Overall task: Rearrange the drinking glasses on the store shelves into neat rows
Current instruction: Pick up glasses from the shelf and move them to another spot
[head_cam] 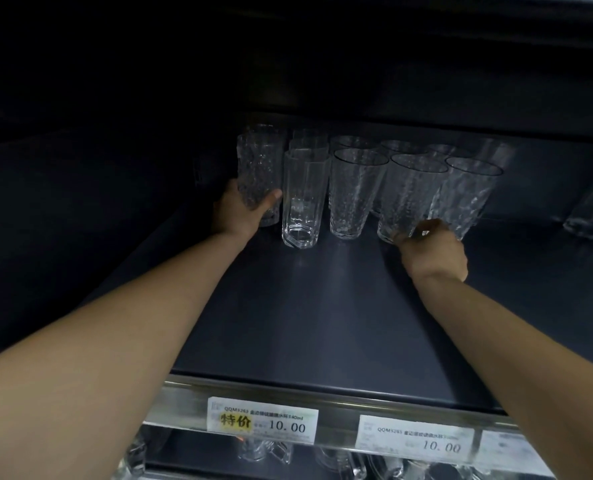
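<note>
There is one view only — a wide-angle camera worn on the person's head, looking forward and down into a dark grey store shelf (322,306) from close in front. Both bare forearms run up from the bottom corners toward the clear drinking glasses (357,188) at the shelf's back, which sit mid-frame. The silver front rail with white price labels (263,419) lies near the bottom edge — nearest the lens. Straight lines bow toward the frame's edges
</note>
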Available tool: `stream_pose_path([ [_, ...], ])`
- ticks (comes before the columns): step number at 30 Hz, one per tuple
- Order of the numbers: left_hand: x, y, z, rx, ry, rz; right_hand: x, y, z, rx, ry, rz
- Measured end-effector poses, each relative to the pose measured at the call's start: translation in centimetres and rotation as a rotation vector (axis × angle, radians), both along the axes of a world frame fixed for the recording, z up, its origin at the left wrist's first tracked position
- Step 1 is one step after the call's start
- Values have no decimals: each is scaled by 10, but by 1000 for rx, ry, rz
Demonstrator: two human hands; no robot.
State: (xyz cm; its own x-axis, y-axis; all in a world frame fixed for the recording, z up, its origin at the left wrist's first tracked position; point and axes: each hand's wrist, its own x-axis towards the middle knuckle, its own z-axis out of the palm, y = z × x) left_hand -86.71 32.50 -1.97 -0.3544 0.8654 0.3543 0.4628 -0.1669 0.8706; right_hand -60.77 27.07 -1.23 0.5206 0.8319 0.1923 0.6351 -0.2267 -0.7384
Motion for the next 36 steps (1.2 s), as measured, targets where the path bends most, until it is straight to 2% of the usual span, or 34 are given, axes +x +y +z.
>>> stream_pose_path([
  [7,-7,-12,2,-16,4,-17,2,-1,0,11,34,18],
  [12,-9,-39,1,-64,97,54,11,-10,1,61,204,78],
  [16,-4,-71,3,-103,18,73,22,-29,4,84,431,222],
  [19,7,-96,12,-157,-88,32,27,-56,7,59,483,336],
  [22,25,-125,23,-222,-153,-65,39,-97,17,94,410,403],
  [26,63,-174,34,-229,-170,-257,77,-180,39,202,289,385],
  [31,138,-245,49,-232,-317,-510,138,-288,49,281,288,253],
  [36,224,-298,62,-239,-334,-724,200,-364,51,325,267,87],
])
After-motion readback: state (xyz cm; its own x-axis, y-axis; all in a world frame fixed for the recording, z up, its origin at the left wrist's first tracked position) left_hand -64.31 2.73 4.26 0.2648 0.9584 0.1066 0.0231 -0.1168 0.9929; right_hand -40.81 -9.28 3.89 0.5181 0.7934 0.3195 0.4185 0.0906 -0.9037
